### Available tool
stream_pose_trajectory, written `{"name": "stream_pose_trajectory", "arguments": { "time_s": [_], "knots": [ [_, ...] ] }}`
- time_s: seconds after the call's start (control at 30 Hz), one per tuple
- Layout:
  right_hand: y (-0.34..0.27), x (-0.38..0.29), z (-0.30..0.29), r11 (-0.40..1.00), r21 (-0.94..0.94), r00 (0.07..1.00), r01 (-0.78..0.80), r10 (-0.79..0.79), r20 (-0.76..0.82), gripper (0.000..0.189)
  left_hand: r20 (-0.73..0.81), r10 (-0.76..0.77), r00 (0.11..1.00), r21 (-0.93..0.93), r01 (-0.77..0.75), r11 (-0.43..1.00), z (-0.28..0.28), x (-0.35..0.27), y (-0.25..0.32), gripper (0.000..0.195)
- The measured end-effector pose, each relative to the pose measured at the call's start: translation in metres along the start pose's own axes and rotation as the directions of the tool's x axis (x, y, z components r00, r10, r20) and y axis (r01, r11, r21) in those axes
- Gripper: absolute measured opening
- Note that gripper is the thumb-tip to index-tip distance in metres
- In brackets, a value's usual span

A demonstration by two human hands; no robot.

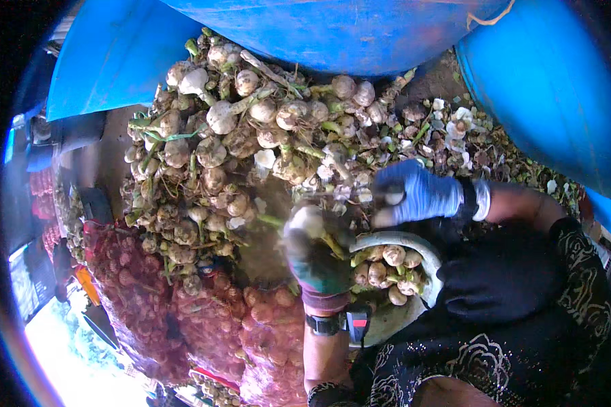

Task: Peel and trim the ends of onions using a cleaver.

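My left hand (318, 254), in a dark green glove, grips a pale garlic bulb (308, 221) with a green stalk. My right hand (412, 193), in a blue and white knit glove, is curled just to the right of that bulb. Motion blurs its fingers, and a faint thin streak lies between the hands, so what it holds is unclear. Below the right hand stands a pale round tub (433, 274), partly hidden by my clothing, with several garlic bulbs (378, 273) inside. Beyond my hands spreads a heap of garlic bulbs (221, 117) with soil, roots and stalks.
Blue plastic drums (336, 35) curve around the heap's far side, another blue drum (545, 96) at right. Peelings and cut scraps (458, 132) cover the ground there. Red mesh sacks (203, 325) full of bulbs line the lower left.
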State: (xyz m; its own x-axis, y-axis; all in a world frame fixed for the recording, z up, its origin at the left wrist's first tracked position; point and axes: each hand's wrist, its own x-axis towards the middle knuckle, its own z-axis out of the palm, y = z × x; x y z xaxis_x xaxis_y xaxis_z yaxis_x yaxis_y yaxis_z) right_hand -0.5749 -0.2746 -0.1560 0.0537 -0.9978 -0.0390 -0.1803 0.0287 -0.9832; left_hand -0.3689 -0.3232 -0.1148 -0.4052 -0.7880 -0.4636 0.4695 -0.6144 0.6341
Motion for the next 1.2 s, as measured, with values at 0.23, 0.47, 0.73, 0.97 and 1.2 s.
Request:
{"name": "stream_pose_trajectory", "arguments": {
  "time_s": [0.23,0.47,0.73,0.97,1.2],
  "knots": [
    [-0.021,0.001,0.012,0.954,0.22,0.979,-0.203,0.204,0.022,0.025,-0.111,-0.028,0.993,-0.372,-0.016,0.928,0.018,-0.005,-0.018,0.051],
    [0.001,0.009,-0.013,0.987,0.008,0.983,-0.162,0.162,-0.087,0.019,-0.154,-0.057,0.986,0.177,0.085,0.981,-0.01,-0.014,-0.024,0.02],
    [0.043,-0.025,0.005,0.933,-0.227,0.894,-0.279,0.339,0.294,0.03,0.047,-0.043,0.998,0.061,0.04,0.997,0.007,-0.019,-0.004,0.035],
    [0.035,-0.015,-0.008,0.874,-0.219,0.859,-0.434,0.474,0.192,0.034,0.223,-0.271,0.937,0.841,-0.044,0.54,-0.093,-0.011,0.046,0.046],
    [0.041,-0.011,-0.004,0.89,-0.104,0.87,-0.444,0.456,0.19,0.032,0.056,-0.54,0.84,0.891,-0.286,-0.352,-0.169,0.062,0.018,0.027]
  ]
}}
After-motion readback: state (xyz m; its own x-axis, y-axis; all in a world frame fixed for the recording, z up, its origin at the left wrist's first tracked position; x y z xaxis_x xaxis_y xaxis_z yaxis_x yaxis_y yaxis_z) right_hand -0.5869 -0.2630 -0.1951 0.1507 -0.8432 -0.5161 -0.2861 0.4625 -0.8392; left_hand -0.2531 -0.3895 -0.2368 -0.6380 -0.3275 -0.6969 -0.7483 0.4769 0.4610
